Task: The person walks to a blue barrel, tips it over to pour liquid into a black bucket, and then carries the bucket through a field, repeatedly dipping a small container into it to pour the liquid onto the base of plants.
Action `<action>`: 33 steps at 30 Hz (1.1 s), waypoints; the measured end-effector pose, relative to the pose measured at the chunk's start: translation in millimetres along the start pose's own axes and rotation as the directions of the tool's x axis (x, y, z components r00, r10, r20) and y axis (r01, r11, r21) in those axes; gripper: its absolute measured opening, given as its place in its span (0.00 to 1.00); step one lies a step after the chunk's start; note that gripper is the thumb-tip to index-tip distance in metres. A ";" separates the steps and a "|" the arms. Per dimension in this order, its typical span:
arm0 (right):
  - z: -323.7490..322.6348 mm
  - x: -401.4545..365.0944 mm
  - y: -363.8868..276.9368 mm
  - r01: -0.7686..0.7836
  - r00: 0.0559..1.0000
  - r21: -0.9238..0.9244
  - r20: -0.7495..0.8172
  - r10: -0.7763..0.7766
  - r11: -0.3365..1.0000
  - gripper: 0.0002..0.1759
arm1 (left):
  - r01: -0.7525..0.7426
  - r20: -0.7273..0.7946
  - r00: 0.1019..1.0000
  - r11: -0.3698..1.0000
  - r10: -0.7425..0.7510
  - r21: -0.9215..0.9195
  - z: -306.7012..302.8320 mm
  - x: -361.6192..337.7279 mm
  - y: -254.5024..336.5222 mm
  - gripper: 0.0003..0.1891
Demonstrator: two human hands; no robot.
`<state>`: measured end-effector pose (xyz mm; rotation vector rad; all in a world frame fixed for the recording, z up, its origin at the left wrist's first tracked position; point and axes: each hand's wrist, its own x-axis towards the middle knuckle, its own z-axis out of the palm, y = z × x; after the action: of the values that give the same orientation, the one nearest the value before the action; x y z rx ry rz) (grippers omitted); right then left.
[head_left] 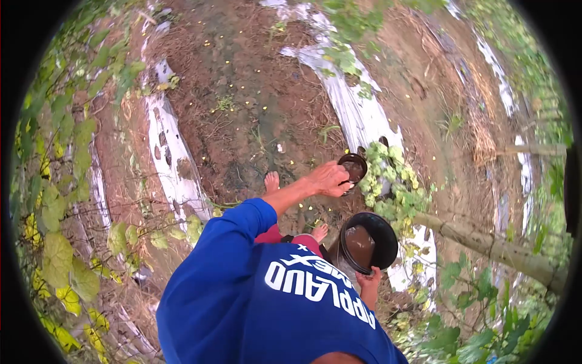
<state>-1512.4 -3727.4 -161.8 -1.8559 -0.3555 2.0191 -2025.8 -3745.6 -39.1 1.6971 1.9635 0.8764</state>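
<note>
Head view: our left hand [327, 179] has its fingers curled tight round a small dark scoop [353, 166], which sits just past the fingertips against the vine leaves [394, 182]. Our right hand [368, 283] clamps the black bucket [385, 234] at its near rim, with the fingers mostly hidden underneath. The bucket holds brown liquid [360, 244], so we judge it heavy and sloshy, best held at the rim. We can't make out what's in the scoop.

Glossy black plastic bucket [388, 233], glossy dark cup [353, 166], matt blue cloth sleeve [233, 227].
</note>
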 end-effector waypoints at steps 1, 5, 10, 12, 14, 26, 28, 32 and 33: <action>23.1 -12.4 -2.6 0.307 0.948 -0.353 0.193 -0.252 0.884 0.35 | 0.023 -0.010 1.000 1.000 -0.023 -0.009 -14.3 -12.0 -15.6 0.18; 102.2 -17.3 -16.9 0.144 0.987 -0.288 0.105 -0.118 0.947 0.36 | 0.132 -0.057 0.989 0.988 -0.137 -0.078 -87.2 -59.2 -90.4 0.18; 237.2 -25.9 -47.0 0.315 0.949 -0.538 0.189 -0.252 0.782 0.36 | 0.256 -0.134 0.956 0.965 -0.261 -0.053 -162.3 -137.7 -173.8 0.18; 278.3 -4.4 -46.4 0.473 0.879 -0.510 0.325 -0.349 0.718 0.34 | 0.325 -0.139 0.934 0.945 -0.328 -0.043 -194.6 -162.6 -204.1 0.18; 331.8 38.0 -51.2 0.160 0.987 -0.267 0.058 -0.150 0.950 0.29 | 0.394 -0.147 0.908 0.919 -0.393 -0.025 -224.5 -181.1 -233.1 0.18; 706.0 142.4 -38.9 -0.283 0.945 -0.286 0.077 0.317 0.916 0.28 | 0.833 -0.534 0.425 0.547 -0.731 -0.087 -387.9 -246.0 -355.9 0.20; 757.7 151.1 -26.7 -0.213 0.941 -0.364 0.174 0.290 0.907 0.28 | 0.867 -0.551 0.339 0.480 -0.763 -0.131 -414.1 -250.3 -362.5 0.21; 859.4 162.2 -13.5 -0.252 0.900 -0.404 0.236 0.367 0.879 0.28 | 0.940 -0.535 0.158 0.292 -0.830 -0.175 -481.6 -260.5 -400.8 0.22; 880.8 160.3 -12.7 -0.277 0.885 -0.429 0.235 0.403 0.859 0.29 | 0.946 -0.544 0.144 0.276 -0.827 -0.169 -493.1 -264.8 -411.7 0.23</action>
<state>-2395.5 -3588.7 -213.3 -1.9174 -0.5794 2.6745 -2602.8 -4129.4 10.0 -0.0820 2.9242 0.6310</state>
